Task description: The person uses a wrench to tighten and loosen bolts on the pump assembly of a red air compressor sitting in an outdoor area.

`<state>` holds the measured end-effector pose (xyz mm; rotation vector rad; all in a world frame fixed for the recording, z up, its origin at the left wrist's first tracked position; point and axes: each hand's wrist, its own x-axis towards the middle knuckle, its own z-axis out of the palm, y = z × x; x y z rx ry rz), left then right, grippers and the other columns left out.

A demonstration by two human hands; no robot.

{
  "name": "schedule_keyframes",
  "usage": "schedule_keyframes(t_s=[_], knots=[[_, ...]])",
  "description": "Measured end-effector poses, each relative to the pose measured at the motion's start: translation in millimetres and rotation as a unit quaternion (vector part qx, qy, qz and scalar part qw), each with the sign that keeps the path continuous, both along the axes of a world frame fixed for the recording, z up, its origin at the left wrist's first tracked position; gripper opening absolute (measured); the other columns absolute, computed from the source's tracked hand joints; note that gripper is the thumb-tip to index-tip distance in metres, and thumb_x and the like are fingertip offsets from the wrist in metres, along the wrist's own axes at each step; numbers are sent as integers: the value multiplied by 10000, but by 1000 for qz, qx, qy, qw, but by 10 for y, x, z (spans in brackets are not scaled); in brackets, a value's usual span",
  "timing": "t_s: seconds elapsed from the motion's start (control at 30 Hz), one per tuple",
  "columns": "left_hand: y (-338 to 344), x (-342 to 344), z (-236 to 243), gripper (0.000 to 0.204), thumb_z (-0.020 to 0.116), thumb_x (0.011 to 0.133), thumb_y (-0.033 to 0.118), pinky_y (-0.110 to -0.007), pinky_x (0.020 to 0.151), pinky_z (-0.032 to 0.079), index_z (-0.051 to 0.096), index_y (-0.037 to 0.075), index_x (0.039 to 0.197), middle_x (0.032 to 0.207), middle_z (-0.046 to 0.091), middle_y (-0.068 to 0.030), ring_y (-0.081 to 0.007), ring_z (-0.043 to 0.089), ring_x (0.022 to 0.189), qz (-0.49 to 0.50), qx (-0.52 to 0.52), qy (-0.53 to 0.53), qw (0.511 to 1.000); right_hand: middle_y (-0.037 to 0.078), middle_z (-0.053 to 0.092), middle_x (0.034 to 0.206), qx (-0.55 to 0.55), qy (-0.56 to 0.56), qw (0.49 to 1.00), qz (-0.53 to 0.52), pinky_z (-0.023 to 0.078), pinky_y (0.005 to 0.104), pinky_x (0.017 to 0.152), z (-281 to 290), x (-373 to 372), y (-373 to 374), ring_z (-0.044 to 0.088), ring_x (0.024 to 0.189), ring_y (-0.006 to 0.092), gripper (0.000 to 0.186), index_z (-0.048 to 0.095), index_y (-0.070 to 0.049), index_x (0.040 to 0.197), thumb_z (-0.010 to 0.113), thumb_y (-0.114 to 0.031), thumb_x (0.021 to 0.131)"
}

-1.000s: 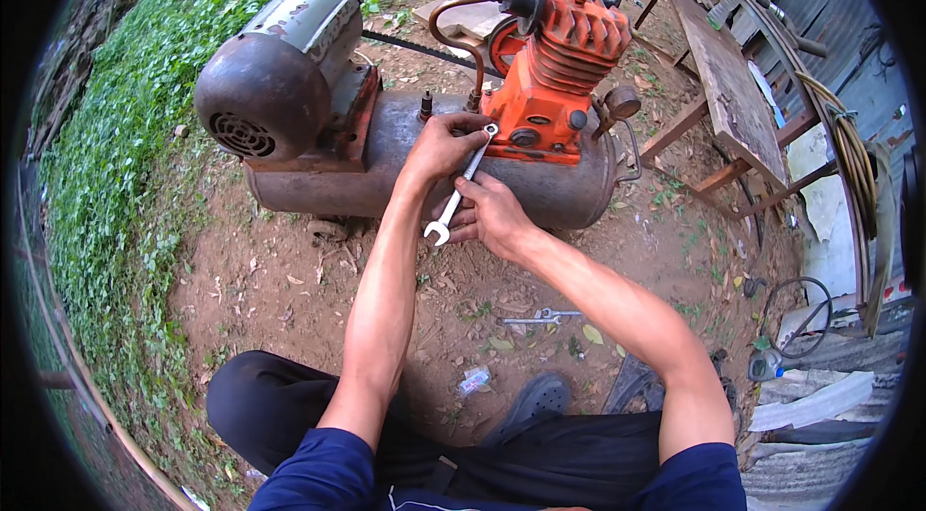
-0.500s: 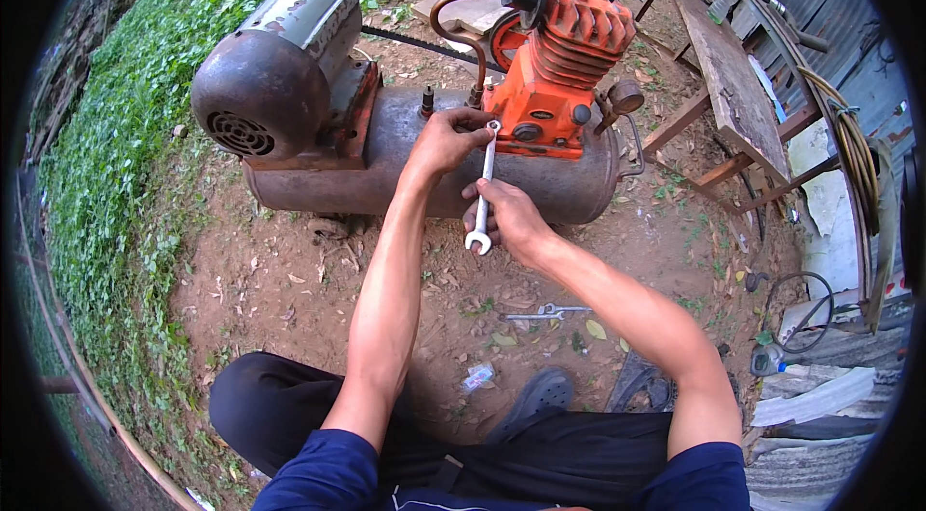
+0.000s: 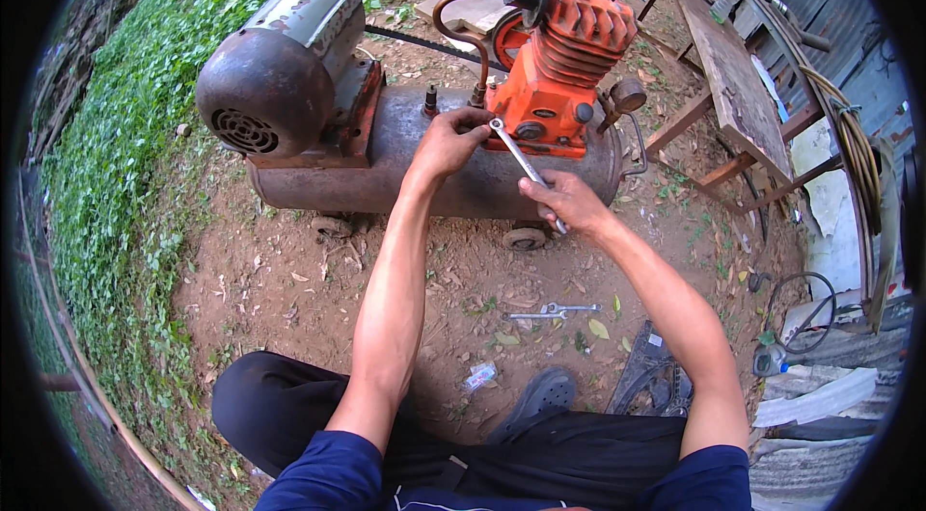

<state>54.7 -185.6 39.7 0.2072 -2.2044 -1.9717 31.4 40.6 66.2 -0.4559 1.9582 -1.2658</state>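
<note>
Head view: your left hand curls its fingers at the ring end of the wrench; whether they pinch anything, I cannot tell. Your right hand is closed around the wrench's lower part, below the orange pump. Left to right lie grass, a motor on a tank, bare dirt, a wooden bench.

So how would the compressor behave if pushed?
The compressor is probably heavy: its metal tank carries a bulky motor and orange pump. It may roll on the small wheels underneath, though leaf-strewn dirt could slow it.
</note>
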Motion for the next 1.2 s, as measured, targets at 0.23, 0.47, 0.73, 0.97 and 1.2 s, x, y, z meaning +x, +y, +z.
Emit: schedule_keyframes(t_s=[0.23,0.47,0.73,0.97,1.2], knots=[[63,-16,-23,284,618,872,102,-274,725,476,637,2,1137,908,672,-81,-131,604,817,13,-18,4,1000,40,506,570,81,306,948,32,367,321,498,-46,-375,214,464,509,151,404,635,-15,853,704,-412,828],[48,-38,-134,303,551,917,118,-270,735,460,593,-10,1188,944,656,-70,-121,577,823,4,20,39,999,151,556,603,116,352,928,-31,420,412,573,111,-98,98,532,562,283,422,612,6,799,614,-406,887],[24,-15,-66,302,492,964,194,-280,797,439,586,26,1197,997,647,-61,-120,584,876,-9,156,18,987,-2,547,633,-47,-4,997,-64,362,240,440,238,339,-162,459,485,72,271,538,-36,1029,407,-272,1005],[83,27,0,314,642,886,165,-268,831,459,614,29,1168,1007,653,-60,-126,592,911,-12,72,36,997,107,664,781,-128,-134,981,-60,449,265,475,162,562,-369,582,584,126,257,437,-16,1104,406,-252,1008],[37,19,41,300,658,867,110,-265,836,463,635,30,1155,1015,668,-66,-122,595,931,-21,91,0,996,182,641,930,-172,-206,963,-39,549,345,633,238,595,-580,667,776,232,261,375,-32,1149,408,-249,1009]])
